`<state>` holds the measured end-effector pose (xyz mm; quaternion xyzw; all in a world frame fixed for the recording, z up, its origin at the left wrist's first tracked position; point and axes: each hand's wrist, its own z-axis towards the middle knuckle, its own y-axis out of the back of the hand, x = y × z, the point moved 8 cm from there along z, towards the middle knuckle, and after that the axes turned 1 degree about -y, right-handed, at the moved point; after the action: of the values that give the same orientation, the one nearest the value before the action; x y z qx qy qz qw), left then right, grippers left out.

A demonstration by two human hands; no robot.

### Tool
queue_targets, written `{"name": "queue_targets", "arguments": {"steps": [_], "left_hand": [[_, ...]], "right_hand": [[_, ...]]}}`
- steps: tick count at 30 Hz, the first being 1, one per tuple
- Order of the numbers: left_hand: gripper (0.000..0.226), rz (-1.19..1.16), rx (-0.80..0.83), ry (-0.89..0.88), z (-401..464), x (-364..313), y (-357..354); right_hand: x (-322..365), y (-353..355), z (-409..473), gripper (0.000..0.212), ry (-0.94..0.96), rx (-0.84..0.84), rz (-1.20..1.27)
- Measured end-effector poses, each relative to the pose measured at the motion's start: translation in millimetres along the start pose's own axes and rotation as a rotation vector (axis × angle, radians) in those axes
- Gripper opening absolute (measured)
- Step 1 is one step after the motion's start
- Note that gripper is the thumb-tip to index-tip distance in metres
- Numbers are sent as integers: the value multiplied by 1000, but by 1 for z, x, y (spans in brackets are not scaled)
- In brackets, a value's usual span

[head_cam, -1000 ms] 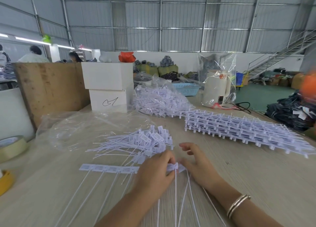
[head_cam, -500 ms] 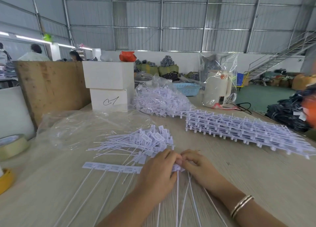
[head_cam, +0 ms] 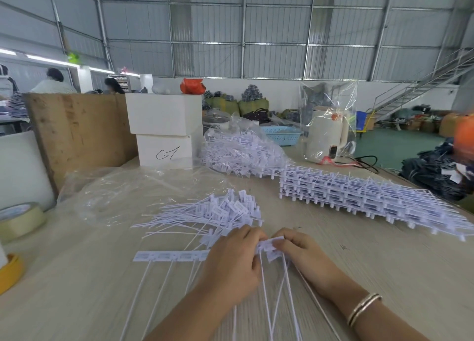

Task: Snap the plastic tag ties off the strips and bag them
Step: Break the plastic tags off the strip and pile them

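On the desk (head_cam: 359, 268) a stack of full strips (head_cam: 359, 197) waits near a pile of loose ties (head_cam: 218, 212). The strip in work (head_cam: 171, 256) lies under the left hand (head_cam: 230, 266), its grip pressed down on it, while the right hand (head_cam: 302, 253) pinches a tie head (head_cam: 269, 245) — snapping is under way, and next likely comes a sharp twist, then bagging.

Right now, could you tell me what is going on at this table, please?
A person is snapping white plastic tag ties off a strip lying on the wooden table. The left hand and right hand pinch tie heads at the strip's right end. A loose pile of separated ties lies just beyond the hands, an empty-looking clear bag behind it, and a stack of unbroken strips waits to the right.
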<state>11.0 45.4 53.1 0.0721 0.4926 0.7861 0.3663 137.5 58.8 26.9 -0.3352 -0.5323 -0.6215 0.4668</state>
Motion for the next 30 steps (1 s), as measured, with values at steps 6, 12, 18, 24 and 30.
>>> {"name": "queue_targets", "arguments": {"steps": [6,12,18,24,30], "left_hand": [[20,16,11,49,3,10,-4],[28,-36,32,82,2,13,-9],[19,-184,12,93,2,14,-9],[15,-428,20,169,1,21,-11],[11,-503,-41,139,4,13,-8]], "right_hand": [[9,-9,-3,11,75,45,-197],[13,-6,-6,7,115,22,-94],[19,-5,-8,9,185,11,-187],[26,-3,-9,16,262,-47,-294],[20,3,-8,12,143,-47,54]]}}
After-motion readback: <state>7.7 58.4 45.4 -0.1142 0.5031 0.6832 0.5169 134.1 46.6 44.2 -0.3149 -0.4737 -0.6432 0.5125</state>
